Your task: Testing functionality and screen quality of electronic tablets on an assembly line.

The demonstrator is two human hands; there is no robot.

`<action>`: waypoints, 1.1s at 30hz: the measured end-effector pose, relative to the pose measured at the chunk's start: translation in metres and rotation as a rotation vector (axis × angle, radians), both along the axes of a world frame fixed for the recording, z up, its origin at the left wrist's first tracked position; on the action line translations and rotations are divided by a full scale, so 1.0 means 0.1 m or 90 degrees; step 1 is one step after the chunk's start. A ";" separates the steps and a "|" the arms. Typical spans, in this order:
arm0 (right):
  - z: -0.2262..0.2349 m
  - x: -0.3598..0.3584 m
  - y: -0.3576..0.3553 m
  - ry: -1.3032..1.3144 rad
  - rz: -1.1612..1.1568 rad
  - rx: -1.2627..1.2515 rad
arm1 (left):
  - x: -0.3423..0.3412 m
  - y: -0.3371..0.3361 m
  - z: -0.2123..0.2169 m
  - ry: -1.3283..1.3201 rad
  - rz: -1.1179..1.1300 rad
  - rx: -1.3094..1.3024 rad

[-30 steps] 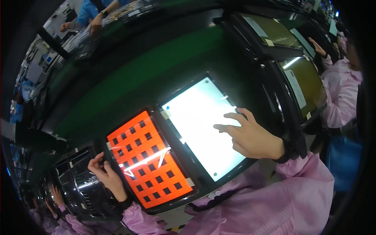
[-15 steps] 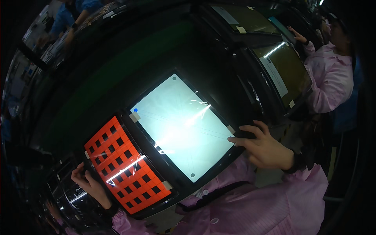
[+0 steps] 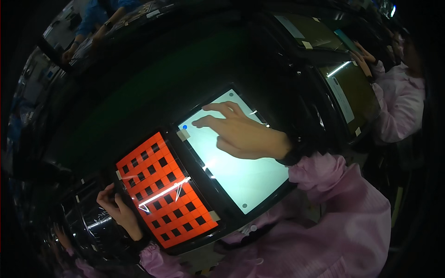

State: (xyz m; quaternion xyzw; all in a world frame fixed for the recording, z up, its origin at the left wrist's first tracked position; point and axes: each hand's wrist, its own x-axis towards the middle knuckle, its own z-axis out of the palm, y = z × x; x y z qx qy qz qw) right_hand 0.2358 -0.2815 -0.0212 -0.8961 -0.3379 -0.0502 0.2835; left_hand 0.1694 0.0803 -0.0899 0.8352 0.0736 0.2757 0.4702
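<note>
right hand [image 3: 245, 134]: mine, stretched over the white screen panel [image 3: 236, 162], palm down, fingers spread and lightly curled, grasping nothing. Index fingertip close to a small blue dot [image 3: 185, 126] near the panel's top-left corner; can't tell if it touches the glass.
left hand [image 3: 116, 206]: at the left edge of the orange screen panel [image 3: 164, 190], fingers bent against the dark bezel. Can't tell whether it grips the edge or just rests there.
white screen panel: flat rectangle, glossy glass, evenly lit pale white-green, thin black frame. Small grey dot near its lower corner. Pale tape tab at the top-left corner.
orange screen panel: same flat form, just left of the white one, edges nearly touching. Bright orange with a regular grid of black squares; a streak of glare runs across it.
sleeves: pink smooth fabric [image 3: 333, 217], gathered cuffs.
surface: dark, glossy, curved by the lens.
neighbour: another person in pink sleeve [image 3: 398, 106] at upper right, hand on a dim olive screen [image 3: 350, 90].
</note>
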 end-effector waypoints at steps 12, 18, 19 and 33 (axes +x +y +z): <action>0.05 -0.40 -0.30 0.029 0.003 -0.183 | 0.00 -0.08 0.02 0.020 -0.001 -0.033; 0.19 -1.04 -0.77 0.171 -0.057 -0.221 | 0.01 0.00 -0.02 0.012 0.001 0.020; 0.21 -1.13 -0.85 0.191 -0.070 -0.208 | 0.01 -0.01 -0.02 0.015 0.004 0.020; 0.22 -1.25 -1.02 0.120 -0.191 0.093 | 0.02 0.07 -0.07 0.008 -0.011 0.010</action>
